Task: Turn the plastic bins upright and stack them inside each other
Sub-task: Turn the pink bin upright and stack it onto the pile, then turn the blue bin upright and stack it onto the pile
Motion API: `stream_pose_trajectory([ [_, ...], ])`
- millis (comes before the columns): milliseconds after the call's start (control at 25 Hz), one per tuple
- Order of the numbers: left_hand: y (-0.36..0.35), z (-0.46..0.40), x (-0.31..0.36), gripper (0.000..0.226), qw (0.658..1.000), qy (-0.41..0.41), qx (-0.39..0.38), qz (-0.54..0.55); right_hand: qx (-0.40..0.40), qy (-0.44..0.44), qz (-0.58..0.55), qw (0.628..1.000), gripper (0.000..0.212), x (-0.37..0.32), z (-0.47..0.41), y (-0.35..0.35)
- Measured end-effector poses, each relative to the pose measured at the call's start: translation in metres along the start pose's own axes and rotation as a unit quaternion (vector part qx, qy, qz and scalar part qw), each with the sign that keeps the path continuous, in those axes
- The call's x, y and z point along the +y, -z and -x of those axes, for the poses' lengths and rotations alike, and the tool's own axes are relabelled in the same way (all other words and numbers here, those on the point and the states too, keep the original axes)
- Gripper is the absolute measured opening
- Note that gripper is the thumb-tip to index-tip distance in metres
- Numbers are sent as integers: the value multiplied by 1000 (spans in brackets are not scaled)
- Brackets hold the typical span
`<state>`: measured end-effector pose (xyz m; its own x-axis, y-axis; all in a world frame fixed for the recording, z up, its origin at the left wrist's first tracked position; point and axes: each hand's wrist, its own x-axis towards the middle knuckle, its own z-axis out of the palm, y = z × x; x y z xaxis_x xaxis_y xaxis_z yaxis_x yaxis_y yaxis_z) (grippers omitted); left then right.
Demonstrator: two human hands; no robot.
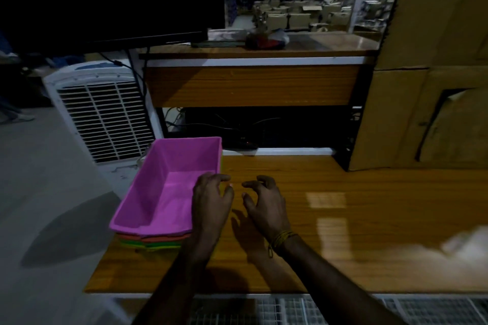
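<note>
While the upright pink rectangular plastic bin (pixel 169 187) sits nested on top of the stack at the left end of the wooden table (pixel 330 219), orange and green rims (pixel 153 241) show beneath its near edge. The left hand (pixel 211 200) hovers at the bin's right wall, fingers loosely curled, apparently gripping nothing. The right hand (pixel 266 203) is half open and empty over bare table, apart from the bin. Judgement: stacking looks nearly complete. Good finish: press down evenly on both long rims, check all edges align, release slowly.
</note>
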<state>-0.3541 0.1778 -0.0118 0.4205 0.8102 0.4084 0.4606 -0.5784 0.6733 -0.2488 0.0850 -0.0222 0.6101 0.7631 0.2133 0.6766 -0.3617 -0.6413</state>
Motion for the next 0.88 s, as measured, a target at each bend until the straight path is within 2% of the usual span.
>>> stream_pose_trajectory([
  [80,-29,8,27,26,999,-24,-19,11,18,-11,31,999,32,28,1,22],
  [280,-111,35,91,31,996,-25,-83,-2,57,-42,96,993,34,106,9,94],
  [880,-350,143,335,42,967,-84,-238,25,138,-220,131,957,38,387,103,331],
])
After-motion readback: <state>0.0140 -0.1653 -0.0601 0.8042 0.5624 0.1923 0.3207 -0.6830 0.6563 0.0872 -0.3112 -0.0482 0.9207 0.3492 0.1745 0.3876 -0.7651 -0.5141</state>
